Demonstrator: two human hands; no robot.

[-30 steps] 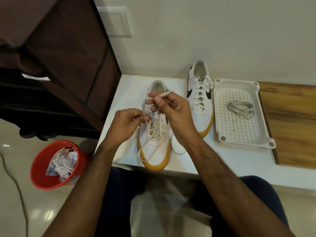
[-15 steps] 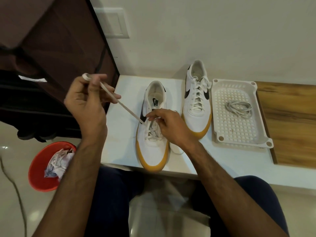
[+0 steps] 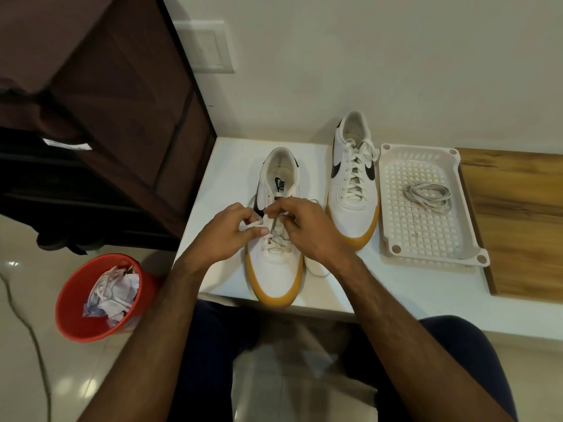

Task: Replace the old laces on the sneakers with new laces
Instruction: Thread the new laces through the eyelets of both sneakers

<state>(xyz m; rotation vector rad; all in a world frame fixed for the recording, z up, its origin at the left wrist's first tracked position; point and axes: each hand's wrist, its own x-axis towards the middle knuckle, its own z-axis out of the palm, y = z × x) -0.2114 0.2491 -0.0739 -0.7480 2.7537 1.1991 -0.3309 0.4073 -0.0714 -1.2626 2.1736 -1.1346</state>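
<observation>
I have a white table [image 3: 231, 166] set against the wall, and at its right end a wooden board [image 3: 518, 214] with a white perforated tray [image 3: 426, 248] overlapping its left edge. On the floor off the table's left edge stands a red bin [image 3: 76, 303] stuffed with crumpled paper.

Two white sneakers with gum soles sit on the table. The far sneaker [image 3: 353, 190], beside the tray near the back edge, is fully laced. The near sneaker [image 3: 275, 269] has its toe at the front edge and is laced only through its lower eyelets, so I judge this to be the threading step, about midway up this shoe.

My left hand [image 3: 225, 236] pinches a loop of lace [image 3: 275, 239] at the shoe's left eyelet row; my right hand [image 3: 307, 226] has its fingers curled on the lace at the tongue, though I cannot see the tip it holds. A slack run trails off by the front edge.

A coiled lace [image 3: 426, 194] lies in the tray, untouched.

Next I should find the following eyelet, feed the tip through and draw both sides even.
</observation>
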